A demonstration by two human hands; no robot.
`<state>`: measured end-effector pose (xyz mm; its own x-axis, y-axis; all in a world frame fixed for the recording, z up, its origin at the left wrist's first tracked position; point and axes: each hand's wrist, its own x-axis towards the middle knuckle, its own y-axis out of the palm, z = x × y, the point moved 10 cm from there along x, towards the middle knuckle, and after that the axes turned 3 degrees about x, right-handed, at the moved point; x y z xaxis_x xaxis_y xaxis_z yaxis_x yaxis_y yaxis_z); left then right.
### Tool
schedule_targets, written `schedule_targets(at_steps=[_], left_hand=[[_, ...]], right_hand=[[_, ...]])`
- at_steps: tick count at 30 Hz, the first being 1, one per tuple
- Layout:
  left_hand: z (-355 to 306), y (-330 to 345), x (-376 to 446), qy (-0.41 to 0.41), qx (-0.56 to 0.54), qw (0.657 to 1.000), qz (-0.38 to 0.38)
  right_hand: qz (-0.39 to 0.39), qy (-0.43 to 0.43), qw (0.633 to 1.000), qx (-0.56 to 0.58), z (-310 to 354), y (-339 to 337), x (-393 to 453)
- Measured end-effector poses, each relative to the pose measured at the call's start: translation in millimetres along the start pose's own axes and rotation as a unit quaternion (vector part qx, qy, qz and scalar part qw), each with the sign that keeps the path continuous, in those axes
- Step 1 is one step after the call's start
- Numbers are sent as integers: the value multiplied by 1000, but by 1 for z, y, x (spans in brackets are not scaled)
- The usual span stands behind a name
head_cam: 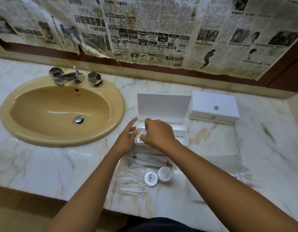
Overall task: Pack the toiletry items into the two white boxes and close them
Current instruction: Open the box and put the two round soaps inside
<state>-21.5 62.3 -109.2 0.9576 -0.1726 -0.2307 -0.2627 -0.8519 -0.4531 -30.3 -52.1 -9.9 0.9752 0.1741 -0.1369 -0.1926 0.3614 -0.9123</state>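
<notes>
We are pinching round soap (pixel 143 132) with right hand (pixel 157 133) over open box (pixel 178 129); left hand (pixel 128 136) relaxed open at nine o'clock.

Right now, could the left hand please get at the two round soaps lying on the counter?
Probably yes: the left hand is open, and the two round soaps lie uncovered on the counter, with nothing between.

A marble countertop (pixel 44 164) holds a tan sink (pixel 27 131) at nine o'clock, an open white box (pixel 181 131) at centre, a closed white box (pixel 213 106) at two o'clock, two round packets (pixel 157 176) and clear sachets (pixel 131 183) at six.
</notes>
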Motion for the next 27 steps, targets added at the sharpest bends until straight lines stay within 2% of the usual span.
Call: schedule_targets(at_steps=[18, 27], left_hand=[[-1, -1, -1, 4, -2, 1000, 6], [0, -1, -1, -4, -3, 1000, 6]], right_hand=[[64, 19, 998, 0, -9, 33, 13], [58, 12, 998, -9, -11, 32, 8]])
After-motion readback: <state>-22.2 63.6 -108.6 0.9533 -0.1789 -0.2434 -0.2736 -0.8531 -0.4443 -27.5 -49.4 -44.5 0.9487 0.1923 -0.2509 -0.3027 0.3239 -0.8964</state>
